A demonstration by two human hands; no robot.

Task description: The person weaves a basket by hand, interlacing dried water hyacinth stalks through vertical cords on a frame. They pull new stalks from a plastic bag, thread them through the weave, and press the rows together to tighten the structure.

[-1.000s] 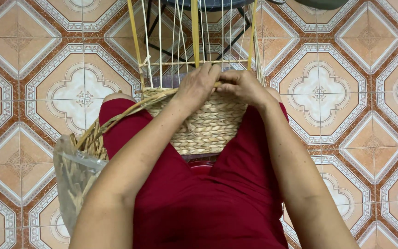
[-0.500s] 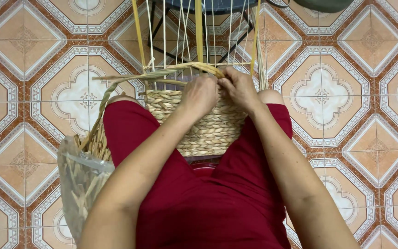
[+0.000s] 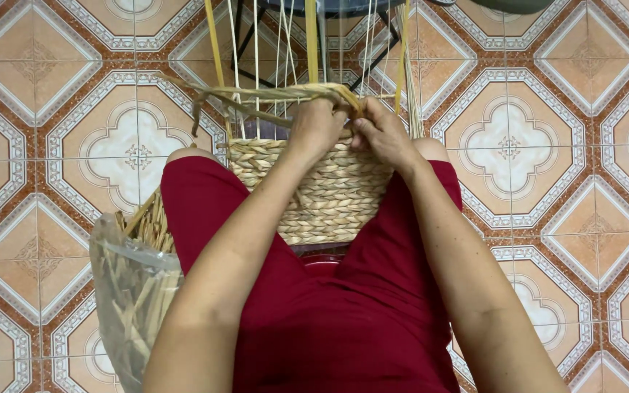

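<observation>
a half-woven straw basket (image 3: pixel 322 193) sits between the person's knees, resting against the red-clothed lap, its braided wall rising to an unfinished top edge. both hands work at that edge: the left hand (image 3: pixel 317 125) has its grip closed on a bundle of dried straw strands (image 3: pixel 256 96) that runs out to the left and ends in a loose, drooping tail, and the right hand (image 3: pixel 381 132) sits just beside it, fingers pinched together on the same strands where they meet the rim. the two hands are almost touching each other. thin upright spokes (image 3: pixel 256 65) and a few wider yellow strips (image 3: pixel 311 36) stand up from the basket's rim and run out of the top of the view. beside the person's left thigh, a clear plastic bag (image 3: pixel 129 298) holds more dried straw, with another bunch of straw (image 3: pixel 151 222) lying just above it against the leg. everything rests on a patterned tiled floor (image 3: pixel 547 145) in orange, brown and cream.
</observation>
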